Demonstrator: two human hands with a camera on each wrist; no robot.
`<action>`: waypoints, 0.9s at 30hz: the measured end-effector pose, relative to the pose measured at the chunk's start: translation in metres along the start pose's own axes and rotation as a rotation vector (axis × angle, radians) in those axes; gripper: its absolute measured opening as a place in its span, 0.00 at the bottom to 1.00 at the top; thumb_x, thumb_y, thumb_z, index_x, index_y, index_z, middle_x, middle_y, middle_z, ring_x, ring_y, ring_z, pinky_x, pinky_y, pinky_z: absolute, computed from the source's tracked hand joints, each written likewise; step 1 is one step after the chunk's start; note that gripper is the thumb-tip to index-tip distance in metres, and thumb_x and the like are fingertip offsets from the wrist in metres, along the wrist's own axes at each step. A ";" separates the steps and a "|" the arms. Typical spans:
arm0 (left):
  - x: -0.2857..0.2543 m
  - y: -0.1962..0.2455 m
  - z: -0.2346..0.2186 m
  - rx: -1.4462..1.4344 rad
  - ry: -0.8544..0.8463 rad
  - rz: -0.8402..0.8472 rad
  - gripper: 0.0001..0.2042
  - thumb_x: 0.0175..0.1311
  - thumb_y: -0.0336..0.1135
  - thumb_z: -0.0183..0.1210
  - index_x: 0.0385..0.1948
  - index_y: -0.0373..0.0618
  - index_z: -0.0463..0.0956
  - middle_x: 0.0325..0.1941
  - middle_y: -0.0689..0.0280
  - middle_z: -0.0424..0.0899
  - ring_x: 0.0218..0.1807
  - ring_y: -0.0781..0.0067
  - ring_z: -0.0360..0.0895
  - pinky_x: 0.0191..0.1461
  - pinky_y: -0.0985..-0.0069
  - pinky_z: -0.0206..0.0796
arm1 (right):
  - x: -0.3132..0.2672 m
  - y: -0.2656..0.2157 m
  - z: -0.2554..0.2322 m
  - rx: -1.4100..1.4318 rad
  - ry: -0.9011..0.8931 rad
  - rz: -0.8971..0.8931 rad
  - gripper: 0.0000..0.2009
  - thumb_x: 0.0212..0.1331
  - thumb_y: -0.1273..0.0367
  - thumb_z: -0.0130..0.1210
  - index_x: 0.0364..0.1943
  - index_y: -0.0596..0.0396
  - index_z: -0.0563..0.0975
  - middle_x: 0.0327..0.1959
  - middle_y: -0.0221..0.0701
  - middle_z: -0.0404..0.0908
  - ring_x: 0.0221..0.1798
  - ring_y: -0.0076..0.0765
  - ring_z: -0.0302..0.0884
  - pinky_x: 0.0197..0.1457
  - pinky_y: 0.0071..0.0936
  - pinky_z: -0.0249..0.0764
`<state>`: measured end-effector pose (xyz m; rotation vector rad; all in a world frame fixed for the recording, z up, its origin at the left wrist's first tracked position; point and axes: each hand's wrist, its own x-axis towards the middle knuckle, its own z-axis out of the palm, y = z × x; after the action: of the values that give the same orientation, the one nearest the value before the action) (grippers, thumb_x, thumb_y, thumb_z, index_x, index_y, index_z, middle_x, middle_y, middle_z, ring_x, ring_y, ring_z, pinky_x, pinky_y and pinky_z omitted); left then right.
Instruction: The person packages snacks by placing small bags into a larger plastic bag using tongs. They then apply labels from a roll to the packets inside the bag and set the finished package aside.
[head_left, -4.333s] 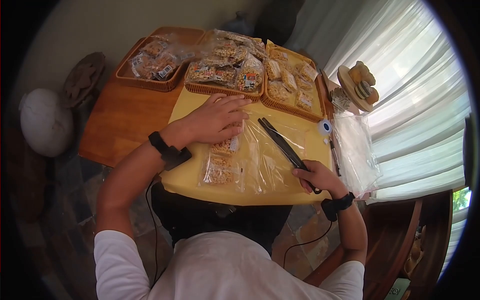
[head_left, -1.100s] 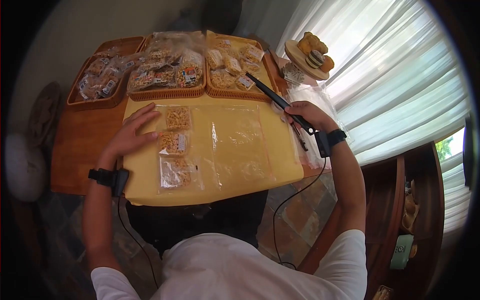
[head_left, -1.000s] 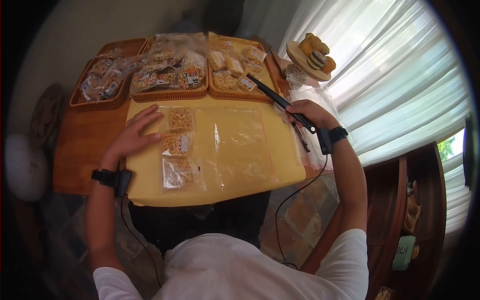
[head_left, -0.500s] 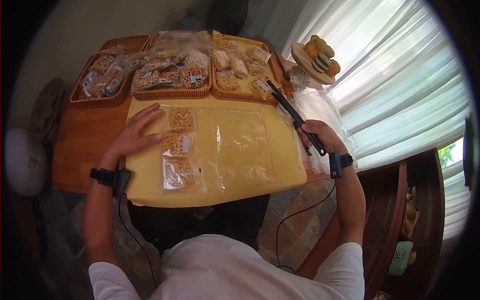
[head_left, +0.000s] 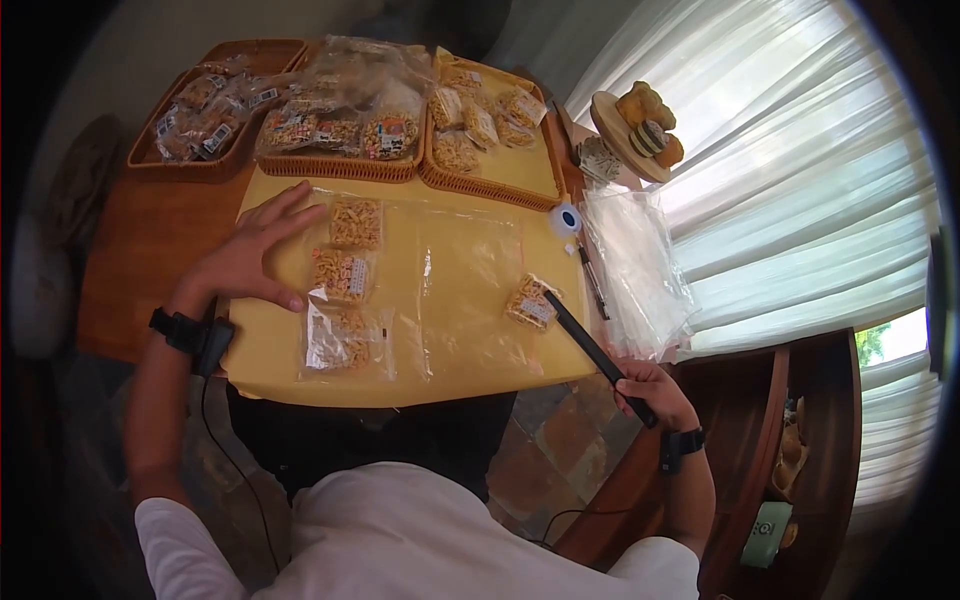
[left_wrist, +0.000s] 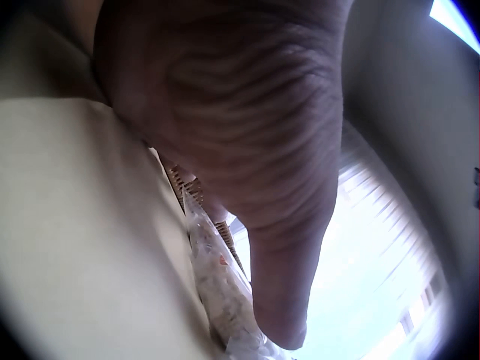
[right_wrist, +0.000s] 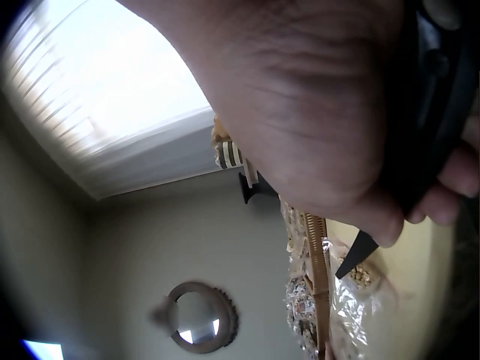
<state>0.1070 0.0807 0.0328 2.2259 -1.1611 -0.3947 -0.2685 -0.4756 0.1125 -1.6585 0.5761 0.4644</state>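
Note:
My right hand (head_left: 652, 394) grips black tongs (head_left: 598, 352) low at the table's right edge. Their far tips meet a small labelled snack packet (head_left: 530, 303) over the right part of a flat clear plastic bag (head_left: 470, 260). In the right wrist view the tongs (right_wrist: 358, 255) point at a packet in clear wrap. At the left, my left hand (head_left: 240, 255) lies with fingers spread beside the upper of several snack packets in a column (head_left: 340, 275), its thumb near the middle one. The left wrist view has the thumb (left_wrist: 281, 285) close to crinkled wrap (left_wrist: 217, 277).
Wicker baskets of packed snacks (head_left: 340, 168) line the back. To the right lie a roll of tape (head_left: 565, 218), a pen (head_left: 594, 283) and a stack of clear bags (head_left: 635, 270). A wooden stand with bread-like pieces (head_left: 630, 137) stands behind them.
My right hand has come down and nearer the body with the tongs; a packet from the right basket now lies at their tips. My left hand stays beside the column, fingers spread wider.

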 end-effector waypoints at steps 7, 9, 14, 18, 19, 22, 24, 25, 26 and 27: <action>-0.001 0.000 0.002 0.051 0.000 -0.020 0.66 0.35 0.67 0.84 0.85 0.64 0.60 0.93 0.55 0.45 0.91 0.39 0.42 0.91 0.45 0.40 | 0.016 -0.003 -0.003 -0.041 -0.009 -0.009 0.08 0.78 0.66 0.60 0.44 0.57 0.82 0.29 0.27 0.86 0.27 0.21 0.80 0.33 0.21 0.75; 0.000 0.000 0.004 0.061 0.006 -0.013 0.66 0.35 0.67 0.84 0.85 0.64 0.60 0.93 0.55 0.45 0.91 0.38 0.42 0.91 0.45 0.40 | 0.028 -0.007 -0.003 -0.014 0.017 -0.036 0.08 0.78 0.67 0.60 0.44 0.57 0.82 0.29 0.27 0.85 0.28 0.21 0.80 0.33 0.21 0.76; 0.000 0.002 0.004 0.088 0.006 -0.035 0.65 0.36 0.67 0.83 0.85 0.64 0.60 0.93 0.55 0.45 0.90 0.38 0.43 0.91 0.45 0.41 | 0.054 -0.014 0.003 0.030 0.016 -0.029 0.08 0.78 0.67 0.60 0.44 0.57 0.82 0.30 0.27 0.85 0.27 0.21 0.79 0.33 0.20 0.75; 0.000 0.003 0.004 0.105 0.009 -0.033 0.66 0.36 0.68 0.83 0.85 0.63 0.60 0.93 0.54 0.46 0.90 0.38 0.44 0.90 0.46 0.41 | 0.051 -0.021 0.003 0.033 0.041 -0.033 0.08 0.79 0.66 0.60 0.44 0.57 0.82 0.30 0.27 0.85 0.28 0.21 0.80 0.33 0.20 0.75; 0.000 0.003 0.005 0.106 0.007 -0.037 0.66 0.36 0.68 0.83 0.85 0.63 0.60 0.93 0.54 0.46 0.90 0.38 0.44 0.90 0.46 0.41 | 0.051 -0.021 0.003 0.045 0.043 -0.043 0.09 0.79 0.66 0.60 0.43 0.57 0.82 0.29 0.28 0.85 0.28 0.21 0.80 0.33 0.20 0.75; 0.000 0.003 0.004 0.101 0.006 -0.028 0.66 0.36 0.69 0.82 0.85 0.64 0.59 0.93 0.53 0.46 0.90 0.38 0.44 0.90 0.46 0.41 | 0.057 -0.016 -0.002 0.091 0.053 -0.066 0.09 0.79 0.65 0.60 0.43 0.57 0.83 0.29 0.28 0.85 0.27 0.21 0.80 0.32 0.20 0.75; 0.000 0.003 0.004 0.104 0.003 -0.028 0.66 0.36 0.69 0.82 0.86 0.64 0.59 0.93 0.53 0.46 0.90 0.39 0.44 0.90 0.46 0.41 | 0.063 -0.012 -0.003 0.128 0.059 -0.078 0.09 0.79 0.65 0.60 0.43 0.57 0.83 0.29 0.28 0.85 0.27 0.21 0.79 0.32 0.19 0.75; 0.001 0.002 0.004 0.110 0.003 -0.030 0.66 0.36 0.69 0.82 0.86 0.63 0.59 0.93 0.53 0.46 0.90 0.39 0.44 0.90 0.46 0.41 | 0.068 -0.010 -0.002 0.134 0.059 -0.075 0.10 0.79 0.65 0.60 0.44 0.57 0.83 0.29 0.28 0.85 0.27 0.21 0.79 0.32 0.19 0.75; 0.000 0.003 0.004 0.113 0.002 -0.030 0.66 0.36 0.69 0.82 0.86 0.63 0.59 0.93 0.53 0.46 0.90 0.39 0.44 0.90 0.46 0.41 | 0.071 -0.011 0.001 0.140 0.058 -0.073 0.10 0.79 0.64 0.60 0.44 0.57 0.83 0.29 0.28 0.85 0.26 0.21 0.79 0.32 0.19 0.75; 0.001 0.004 0.004 0.109 0.000 -0.035 0.66 0.36 0.69 0.82 0.86 0.64 0.59 0.93 0.53 0.46 0.91 0.39 0.44 0.90 0.46 0.41 | 0.070 -0.011 0.003 0.141 0.056 -0.076 0.10 0.79 0.64 0.60 0.44 0.57 0.83 0.29 0.28 0.85 0.26 0.21 0.79 0.32 0.19 0.75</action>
<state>0.1027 0.0770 0.0326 2.3421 -1.1705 -0.3530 -0.2057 -0.4792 0.0789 -1.5562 0.5721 0.3154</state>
